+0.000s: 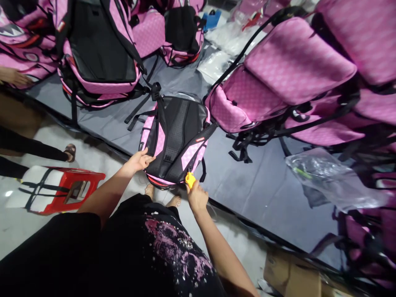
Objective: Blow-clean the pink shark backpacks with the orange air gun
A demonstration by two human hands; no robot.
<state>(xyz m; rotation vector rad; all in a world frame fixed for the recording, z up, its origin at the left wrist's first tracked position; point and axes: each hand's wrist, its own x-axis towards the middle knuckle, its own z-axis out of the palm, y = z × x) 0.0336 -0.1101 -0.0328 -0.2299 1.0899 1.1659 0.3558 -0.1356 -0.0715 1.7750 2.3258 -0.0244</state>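
Observation:
A pink and black backpack (pixel 173 140) lies in front of me at the table's near edge, with its black padded back and shoulder straps facing up. My left hand (pixel 138 161) rests at its lower left side, fingers stretched out over the pink edge and holding nothing. At the lower right corner, my right hand (pixel 198 195) is closed around a small yellow tool (pixel 190 180). The tool's tip points to the bottom of the shoulder strap; its exact kind is not clear.
Other pink backpacks (pixel 102 49) cover the table's far side, with a large pink bag (pixel 278 82) on the right. A clear plastic bag (pixel 328 173) lies on the grey tabletop (pixel 247 185). Left are a red stool (pixel 78 187) and another person's hand (pixel 14 77). Cardboard boxes (pixel 287 272) stand below.

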